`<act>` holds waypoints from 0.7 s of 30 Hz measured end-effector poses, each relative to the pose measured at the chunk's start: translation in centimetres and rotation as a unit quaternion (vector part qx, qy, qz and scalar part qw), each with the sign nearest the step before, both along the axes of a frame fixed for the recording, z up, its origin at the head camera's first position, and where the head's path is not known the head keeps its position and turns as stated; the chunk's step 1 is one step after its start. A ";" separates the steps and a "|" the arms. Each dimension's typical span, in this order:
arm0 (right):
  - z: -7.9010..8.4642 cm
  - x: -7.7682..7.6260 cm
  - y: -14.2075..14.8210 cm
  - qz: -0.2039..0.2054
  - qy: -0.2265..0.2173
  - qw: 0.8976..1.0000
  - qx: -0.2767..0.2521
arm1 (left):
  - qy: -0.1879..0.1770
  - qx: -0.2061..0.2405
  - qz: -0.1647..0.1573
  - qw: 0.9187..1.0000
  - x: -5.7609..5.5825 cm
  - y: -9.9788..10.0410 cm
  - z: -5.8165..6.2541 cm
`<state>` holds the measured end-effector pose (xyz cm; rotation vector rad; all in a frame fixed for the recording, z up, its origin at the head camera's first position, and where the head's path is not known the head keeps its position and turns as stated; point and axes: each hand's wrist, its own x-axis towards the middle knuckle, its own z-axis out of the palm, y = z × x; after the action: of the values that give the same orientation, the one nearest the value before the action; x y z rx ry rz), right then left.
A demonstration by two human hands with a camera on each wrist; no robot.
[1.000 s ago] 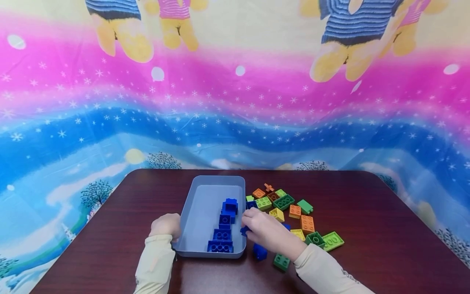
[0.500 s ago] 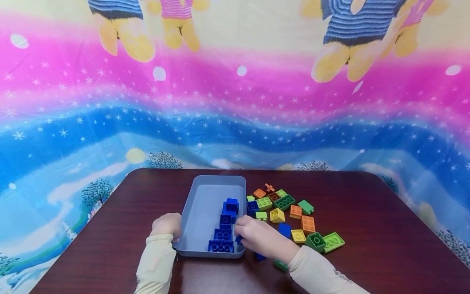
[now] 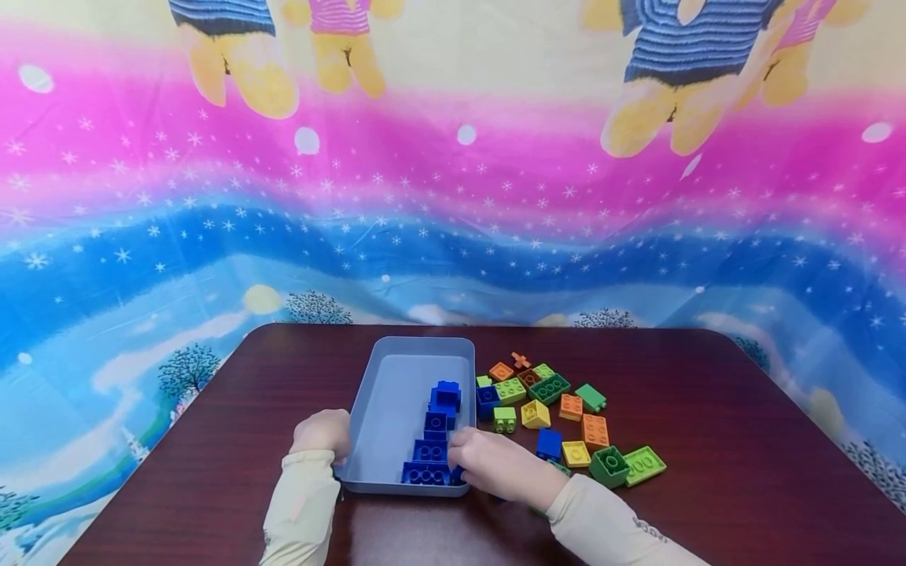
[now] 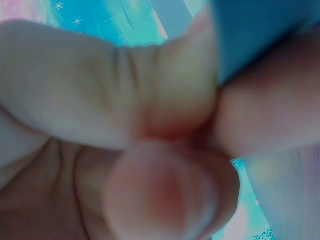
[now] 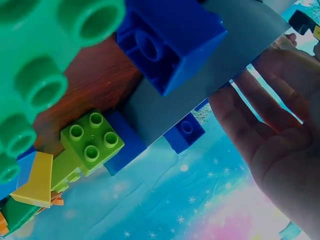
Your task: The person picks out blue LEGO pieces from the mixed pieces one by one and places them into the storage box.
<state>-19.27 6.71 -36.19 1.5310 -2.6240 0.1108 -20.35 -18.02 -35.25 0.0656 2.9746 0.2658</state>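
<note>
My left hand [image 3: 322, 435] grips the left rim of a grey-blue plastic tray [image 3: 388, 393]; in the left wrist view the thumb and curled fingers [image 4: 170, 90] hold the tray wall. At the opposite side, my right hand [image 3: 495, 464] reaches over the right rim near the front corner. Its fingertips pinch a blue toy brick [image 3: 456, 476], mostly hidden under them, low inside the tray. Several blue bricks [image 3: 429, 451] form a column along the tray's right half. In the right wrist view, my fingers [image 5: 230, 112] extend across the tray wall.
Loose bricks lie right of the tray: a blue one [image 3: 548, 444], lime [image 3: 505, 419], yellow [image 3: 535, 414], orange [image 3: 594, 431] and dark green [image 3: 609, 465]. Another blue brick [image 5: 170, 45] stands close beside the tray wall. A printed cloth [image 3: 453, 196] hangs behind the table [image 3: 708, 409].
My right hand has carried the blue brick leftward over the tray's right rim and down into the front corner. More loose bricks now show behind it. My left hand has kept its hold.
</note>
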 end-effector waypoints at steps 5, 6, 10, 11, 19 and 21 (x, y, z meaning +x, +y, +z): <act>-0.1 -0.1 0.1 -0.001 -0.010 1.000 0.000 | -0.002 -0.001 0.003 1.000 0.1 0.0 0.1; -0.2 -0.1 0.1 -0.002 -0.015 1.000 0.000 | -0.003 -0.001 0.004 1.000 0.1 0.0 0.1; -0.3 -0.1 0.1 -0.006 -0.023 1.000 0.002 | -0.002 0.000 0.006 1.000 0.2 0.0 0.1; -0.3 0.0 0.1 -0.005 -0.022 1.000 0.004 | -0.001 0.001 0.006 1.000 0.2 0.0 0.1; -0.6 0.1 0.1 0.025 0.019 1.000 -0.001 | 0.003 0.005 0.004 1.000 0.3 0.0 0.2; -0.6 0.1 0.1 0.034 0.031 0.999 -0.002 | 0.002 0.006 0.004 1.000 0.3 0.0 0.2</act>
<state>-19.16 6.79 -36.83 1.5953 -2.5234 0.0727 -20.01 -18.02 -35.06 0.0549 2.9788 0.2851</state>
